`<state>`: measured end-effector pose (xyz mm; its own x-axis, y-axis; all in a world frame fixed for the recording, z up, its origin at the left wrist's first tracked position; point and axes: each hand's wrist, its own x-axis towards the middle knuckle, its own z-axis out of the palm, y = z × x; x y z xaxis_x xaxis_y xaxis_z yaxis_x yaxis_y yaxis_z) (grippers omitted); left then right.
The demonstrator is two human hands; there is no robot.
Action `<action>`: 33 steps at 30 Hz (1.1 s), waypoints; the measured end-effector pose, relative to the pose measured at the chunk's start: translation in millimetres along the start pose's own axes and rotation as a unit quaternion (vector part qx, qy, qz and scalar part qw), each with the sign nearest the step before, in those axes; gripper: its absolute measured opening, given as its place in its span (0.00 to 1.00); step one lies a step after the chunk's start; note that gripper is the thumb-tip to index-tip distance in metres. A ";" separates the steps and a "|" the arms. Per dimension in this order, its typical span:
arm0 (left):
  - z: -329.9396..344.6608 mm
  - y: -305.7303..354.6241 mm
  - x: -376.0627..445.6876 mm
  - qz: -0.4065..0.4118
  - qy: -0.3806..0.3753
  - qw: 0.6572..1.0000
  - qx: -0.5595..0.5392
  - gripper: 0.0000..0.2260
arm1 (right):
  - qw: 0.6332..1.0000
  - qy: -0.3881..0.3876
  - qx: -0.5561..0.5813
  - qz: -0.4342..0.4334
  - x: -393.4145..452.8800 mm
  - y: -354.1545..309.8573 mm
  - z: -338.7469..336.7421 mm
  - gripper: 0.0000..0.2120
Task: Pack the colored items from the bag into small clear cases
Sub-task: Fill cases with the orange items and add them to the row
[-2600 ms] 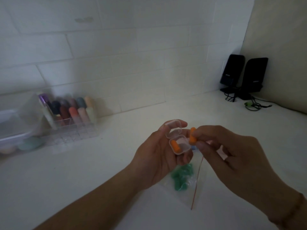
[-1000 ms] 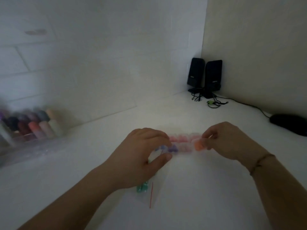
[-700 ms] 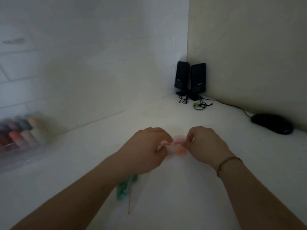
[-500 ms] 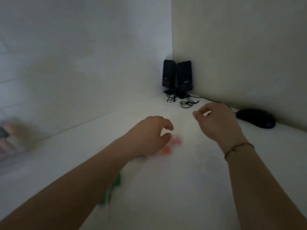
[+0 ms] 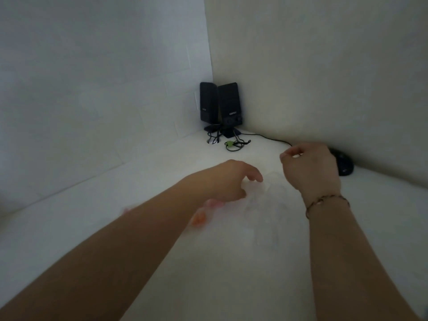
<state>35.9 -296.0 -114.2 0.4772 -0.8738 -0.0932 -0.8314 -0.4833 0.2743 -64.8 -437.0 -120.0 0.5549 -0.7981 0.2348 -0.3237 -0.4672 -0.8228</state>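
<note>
Left hand low over the white countertop, palm down, fingers loosely curled & spread, holding nothing visible; just under/behind its wrist sit blurred small clear cases with an orange item & pink item inside, contact w/ hand can't tell. Right hand raised above counter, thumb & index tips pinched together, rest curled, can't tell if anything is in the pinch; thin braided bracelet on that wrist. Faint clear cases lie btwn the hands; two black desktop speakers w/ cables in corner, black computer mouse behind right hand
</note>
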 end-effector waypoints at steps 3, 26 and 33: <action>6.8 5.8 5.9 0.014 0.032 0.999 0.016 0.20 | 1.000 -0.003 0.003 0.014 -1.2 0.1 3.1 0.09; -35.5 -64.4 -242.3 -0.003 0.197 0.806 -0.558 0.29 | 0.790 -0.112 0.191 -0.572 -144.1 -86.0 53.1 0.08; -8.3 -73.4 -260.8 -0.030 0.250 0.766 -0.592 0.25 | 0.776 -0.154 0.123 -0.600 -159.7 -87.8 71.7 0.10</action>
<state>-25.1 -32.3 -102.1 0.7999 -0.5791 0.1574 -0.1042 0.1242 0.9868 -70.0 -241.2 -122.4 0.5127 0.3007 0.8042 0.7013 -0.6870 -0.1902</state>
